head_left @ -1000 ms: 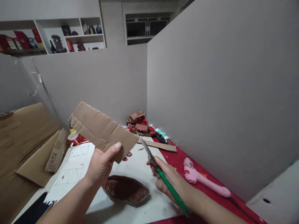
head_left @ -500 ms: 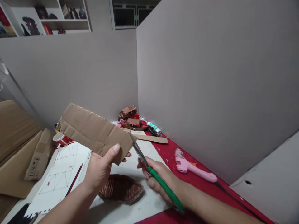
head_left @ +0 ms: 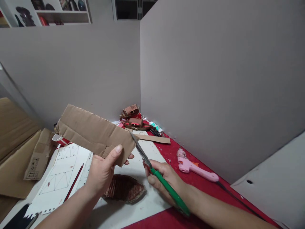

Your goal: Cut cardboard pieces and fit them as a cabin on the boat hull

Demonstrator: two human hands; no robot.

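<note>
- The cardboard piece (head_left: 95, 130) is raised above the white board (head_left: 152, 197), its right end by the scissors (head_left: 166, 187); tilted this way, that edge seems easy to reach.
- The left hand (head_left: 102, 171) is clamped on its lower right part, thumb above and fingers beneath, probably to steady it near the blades.
- The right hand (head_left: 171, 179) is closed around the green handles, pointing the blades up and left; whether they bite, I cannot tell.
- Below lies a brown boat-shaped piece (head_left: 125, 189).
- The pink glue gun (head_left: 197, 168) rests rightward, seemingly within reach.
</note>
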